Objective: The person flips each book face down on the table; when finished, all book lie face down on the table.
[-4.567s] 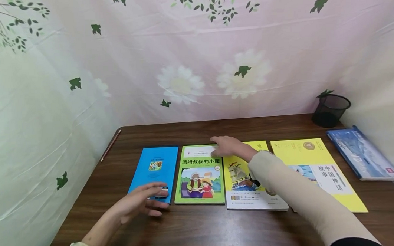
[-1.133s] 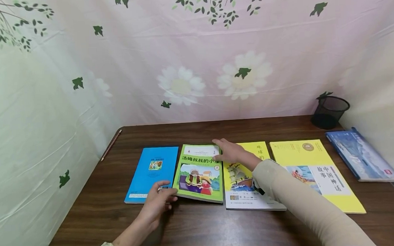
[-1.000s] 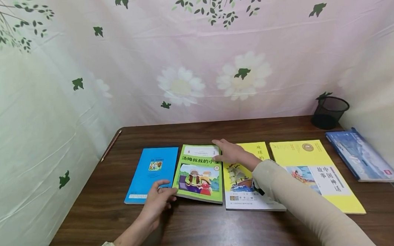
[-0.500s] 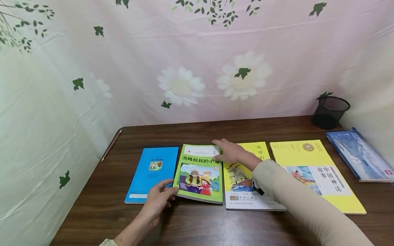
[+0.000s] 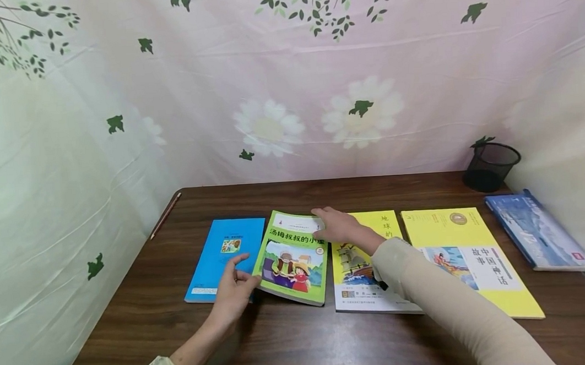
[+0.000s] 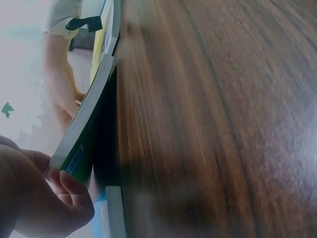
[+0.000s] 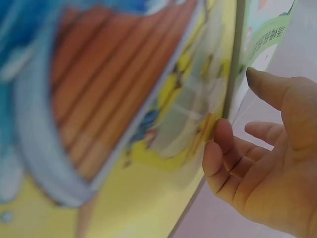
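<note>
Green book [image 5: 292, 257] lies lengthwise away from the person, its near-left corner lifted off the wooden table [image 5: 300, 336], pinched by the left hand [image 5: 232, 293]. Right hand [image 5: 338, 226], fingers extended, presses its far-right corner, beside the yellow ship book [image 5: 363, 267].

Bare table [image 5: 301, 342] in front gives free passage; blue book [image 5: 227, 257] crowds the green book's [image 5: 291, 259] left
</note>
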A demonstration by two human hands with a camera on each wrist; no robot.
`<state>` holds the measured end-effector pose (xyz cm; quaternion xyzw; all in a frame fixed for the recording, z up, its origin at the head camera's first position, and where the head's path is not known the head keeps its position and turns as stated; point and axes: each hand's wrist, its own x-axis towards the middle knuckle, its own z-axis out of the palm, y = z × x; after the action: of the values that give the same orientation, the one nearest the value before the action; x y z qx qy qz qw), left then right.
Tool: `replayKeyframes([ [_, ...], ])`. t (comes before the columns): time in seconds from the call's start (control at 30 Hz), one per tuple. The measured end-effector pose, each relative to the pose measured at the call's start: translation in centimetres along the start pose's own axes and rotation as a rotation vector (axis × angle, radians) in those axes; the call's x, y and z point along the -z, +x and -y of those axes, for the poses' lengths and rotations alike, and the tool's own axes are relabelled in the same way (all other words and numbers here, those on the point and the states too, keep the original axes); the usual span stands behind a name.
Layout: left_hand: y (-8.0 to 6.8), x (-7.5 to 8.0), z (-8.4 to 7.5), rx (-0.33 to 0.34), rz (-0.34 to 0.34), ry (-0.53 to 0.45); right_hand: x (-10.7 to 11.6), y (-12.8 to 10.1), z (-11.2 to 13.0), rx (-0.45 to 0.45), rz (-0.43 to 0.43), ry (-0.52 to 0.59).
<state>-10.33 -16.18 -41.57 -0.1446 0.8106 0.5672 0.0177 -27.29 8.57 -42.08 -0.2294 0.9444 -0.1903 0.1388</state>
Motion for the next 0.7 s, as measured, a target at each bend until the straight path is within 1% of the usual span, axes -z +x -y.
replayKeyframes([
  [0.17,0.1,0.1,0.0,-0.073,-0.022,0.038,0.3,0.1,1.1,0.023,-0.025,-0.007],
  [0.3,0.0,0.1,-0.1,-0.103,-0.034,0.054,0.5,0.4,2.1,0.052,-0.022,0.037],
  [0.53,-0.2,0.2,-0.1,-0.145,-0.049,0.067,0.6,0.7,4.2,0.067,0.022,0.195],
  [0.7,-0.3,0.2,-0.1,-0.204,-0.073,0.066,0.7,0.6,5.3,0.059,0.036,0.273],
])
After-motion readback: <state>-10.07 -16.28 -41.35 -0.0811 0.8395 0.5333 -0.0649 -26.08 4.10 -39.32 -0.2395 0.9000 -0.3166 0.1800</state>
